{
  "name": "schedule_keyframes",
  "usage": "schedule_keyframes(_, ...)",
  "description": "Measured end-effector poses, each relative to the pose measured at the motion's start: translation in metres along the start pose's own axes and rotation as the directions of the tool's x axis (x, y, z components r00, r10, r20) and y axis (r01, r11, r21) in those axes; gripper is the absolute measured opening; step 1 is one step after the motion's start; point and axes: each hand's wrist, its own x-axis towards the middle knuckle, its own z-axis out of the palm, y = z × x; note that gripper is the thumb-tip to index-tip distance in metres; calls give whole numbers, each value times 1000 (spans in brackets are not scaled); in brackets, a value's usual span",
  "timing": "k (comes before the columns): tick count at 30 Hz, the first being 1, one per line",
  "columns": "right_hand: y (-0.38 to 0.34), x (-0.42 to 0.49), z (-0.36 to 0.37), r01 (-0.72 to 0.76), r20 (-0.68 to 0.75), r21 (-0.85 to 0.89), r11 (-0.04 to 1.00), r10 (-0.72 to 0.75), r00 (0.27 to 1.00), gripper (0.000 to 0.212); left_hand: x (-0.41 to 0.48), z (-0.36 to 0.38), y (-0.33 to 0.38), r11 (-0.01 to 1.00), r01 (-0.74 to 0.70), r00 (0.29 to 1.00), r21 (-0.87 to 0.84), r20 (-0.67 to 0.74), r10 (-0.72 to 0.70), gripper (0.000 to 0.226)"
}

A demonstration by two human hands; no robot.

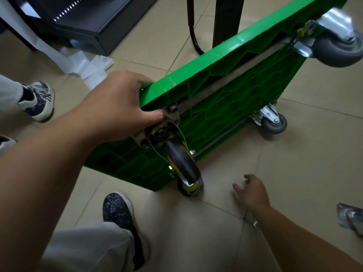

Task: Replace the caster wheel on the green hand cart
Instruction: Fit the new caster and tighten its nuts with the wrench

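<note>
- The green hand cart (225,107) is seen stood on one long edge on the tiled floor (294,173), with its ribbed, honeycomb-patterned underside turned toward the camera.
- A dull metal bar (225,83) is shown running along the underside just below the upper edge.
- At the near upper corner a caster wheel (181,163) is seen on a steel swivel plate, with a dark tread, a yellow hub and a bright metal fork.
- A second yellow-hubbed wheel (190,188) is seen below it, touching the floor and partly hidden by the first.
- Two grey casters are carried at the far end: an upper one (337,49), blurred, and a lower one (274,120) resting on the floor.
- The near upper corner is held by the left hand (121,103). Its grip is closed over the cart's rim and its thumb is laid beside the swivel plate. The fingertips are hidden behind the deck.
- The right hand (253,191) is held over the floor near the lower wheel. Its grip is open, its fingers are spread, and nothing is held.
- A metal part (350,217) lies on the floor at the right. It is cut off by the frame and too blurred to identify.
- A patterned shoe (119,214) is seen in the foreground.
</note>
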Motion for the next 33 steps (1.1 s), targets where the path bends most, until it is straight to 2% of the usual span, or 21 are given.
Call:
schedule_keyframes(4,34,-3,23,-96,-99,-146,985,82,992,65,-1,0,-1,1000,-16,1000,-17,18,16,31)
schedule_keyframes(8,48,-2,29,-170,-78,-211,963,157,985,63,-1,0,-2,1000,-17,1000,-24,13,17,30)
schedule_keyframes(12,56,5,32,-169,-100,-156,973,155,983,53,-1,2,-5,999,-29,999,37,-19,30,26)
schedule_keyframes(14,61,9,33,-154,-154,-122,980,135,979,39,-1,2,-5,999,-29,999,22,-14,29,23)
schedule_keyframes(16,66,11,34,-194,-199,-70,978,177,964,23,-1,2,-4,999,-39,999,18,-10,39,21)
schedule_keyframes(18,68,13,34,-231,-190,-43,972,220,957,13,-1,1,-4,998,-53,998,27,-14,53,19)
schedule_keyframes(21,73,17,35,-247,-117,-31,969,242,963,11,-1,1,-5,999,-47,999,19,-14,48,18)
schedule_keyframes(25,77,18,38,-179,-10,-61,982,178,984,18,0,1,-6,1000,-22,1000,7,-1,22,19)
schedule_keyframes(28,79,17,37,-107,95,-128,986,120,988,15,1,1,-5,1000,-7,1000,0,13,7,23)
schedule_keyframes(31,73,12,26,39,111,-64,997,-31,993,18,2,1,-4,1000,12,999,-6,32,-12,34)
schedule_keyframes(33,57,6,11,157,78,14,987,-158,984,25,4,2,-4,1000,2,1000,24,28,-3,34)
